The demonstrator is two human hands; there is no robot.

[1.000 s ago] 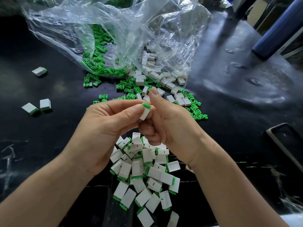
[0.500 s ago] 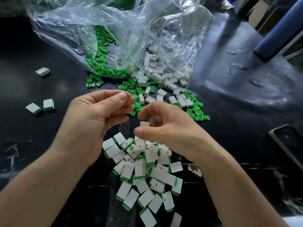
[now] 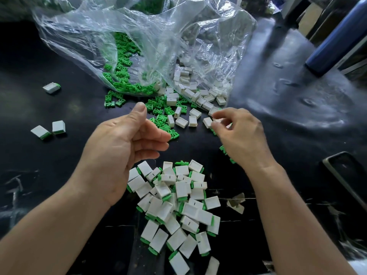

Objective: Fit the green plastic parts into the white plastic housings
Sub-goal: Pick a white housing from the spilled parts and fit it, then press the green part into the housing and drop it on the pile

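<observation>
While the head camera looks down on the glossy black counter [image 3: 59, 185], the person's two hands are held apart above it. The left hand [image 3: 127, 147] hovers just left of centre with its palm turned inward, thumb raised and fingers loosely curled around nothing. The right hand [image 3: 244, 135], at about 3 o'clock of the left, pinches a small white plastic housing [image 3: 218, 120] between thumb and forefinger. This housing is at the near edge of the loose white rectangular housings [image 3: 190, 92].

Those housings spill from the mouth of a crumpled clear plastic bag [image 3: 158, 46] at 12 o'clock. Small green forked plastic parts [image 3: 158, 119] spill from the same bag, partly mixed with the housings and scattered between the two hands.

At 6 o'clock, between the forearms, lies a heap of fitted white housings with green ends showing [image 3: 178, 205]. Three stray fitted pieces [image 3: 58, 127] rest well apart from it at 9 o'clock.

A dark blue cylinder [image 3: 337, 36] lies tilted at 2 o'clock. A dark flat rectangular object with a grey rim [image 3: 345, 175] sits at 4 o'clock.
</observation>
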